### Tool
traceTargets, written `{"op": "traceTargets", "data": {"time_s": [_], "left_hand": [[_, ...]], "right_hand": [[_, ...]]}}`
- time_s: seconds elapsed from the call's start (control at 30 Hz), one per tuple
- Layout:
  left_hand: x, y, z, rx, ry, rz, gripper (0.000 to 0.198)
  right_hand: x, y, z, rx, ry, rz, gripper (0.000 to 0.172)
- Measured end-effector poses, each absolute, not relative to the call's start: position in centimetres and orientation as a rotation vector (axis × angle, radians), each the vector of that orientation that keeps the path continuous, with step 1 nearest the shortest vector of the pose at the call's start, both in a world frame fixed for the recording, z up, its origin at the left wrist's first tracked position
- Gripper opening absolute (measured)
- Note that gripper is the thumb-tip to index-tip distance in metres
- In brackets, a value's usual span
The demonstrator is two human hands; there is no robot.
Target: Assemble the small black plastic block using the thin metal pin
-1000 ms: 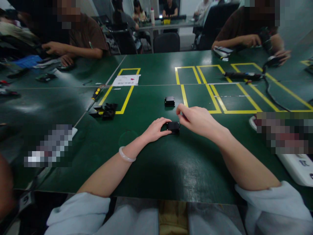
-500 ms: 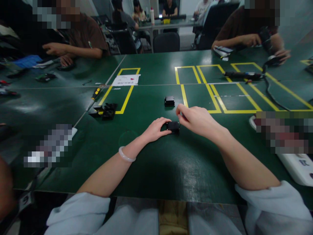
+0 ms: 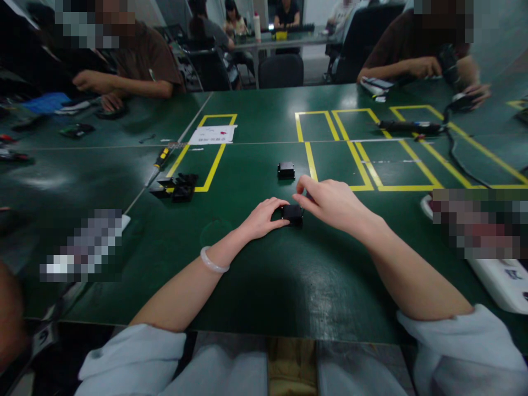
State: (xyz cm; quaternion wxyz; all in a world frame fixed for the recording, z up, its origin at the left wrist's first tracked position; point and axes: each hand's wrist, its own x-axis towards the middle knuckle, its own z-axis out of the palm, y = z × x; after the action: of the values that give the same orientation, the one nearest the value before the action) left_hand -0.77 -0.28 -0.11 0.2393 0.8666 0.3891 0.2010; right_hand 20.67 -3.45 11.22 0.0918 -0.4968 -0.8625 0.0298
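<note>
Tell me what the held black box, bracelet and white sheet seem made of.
Black box: dull, evenly dark, perhaps plastic or coated metal.
Bracelet: smooth, milky sheen, possibly stone, glass or plastic.
Sheet: likely matte paper, thin, flat and printed.

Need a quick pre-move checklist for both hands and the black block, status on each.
1. Left hand steadying the near black block: ok, thumb and fingers are at its left side.
2. Near black block down on the green table: ok, it appears to rest there.
3. Right hand in position: ok, it is at the block's right side.
4. Right fingertips gripping something small: cannot tell, too small to make out.
5. Second black block clear of both hands: ok, it lies apart, beyond the near one.
6. Yellow-and-black tool clear of both hands: ok, it lies off to the left.
</note>
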Motion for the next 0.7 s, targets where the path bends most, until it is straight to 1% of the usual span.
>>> {"op": "traceTargets", "data": {"time_s": [0.43,0.5,0.6,0.7], "left_hand": [[-0.86,-0.26,-0.16,2.381,1.053,0.562,0.041],[-0.87,-0.24,-0.23,2.384,1.06,0.565,0.042],[-0.86,-0.25,-0.23,2.382,1.063,0.568,0.043],[-0.81,-0.33,-0.07,2.372,1.057,0.557,0.043]], "right_hand": [[20.61,-3.64,11.47,-1.452,-2.575,0.107,0.024],[20.63,-3.63,11.43,-1.451,-2.574,0.107,0.025],[20.58,-3.58,11.39,-1.467,-2.571,0.094,0.034],[20.55,-3.47,11.31,-1.495,-2.575,0.045,0.033]]}}
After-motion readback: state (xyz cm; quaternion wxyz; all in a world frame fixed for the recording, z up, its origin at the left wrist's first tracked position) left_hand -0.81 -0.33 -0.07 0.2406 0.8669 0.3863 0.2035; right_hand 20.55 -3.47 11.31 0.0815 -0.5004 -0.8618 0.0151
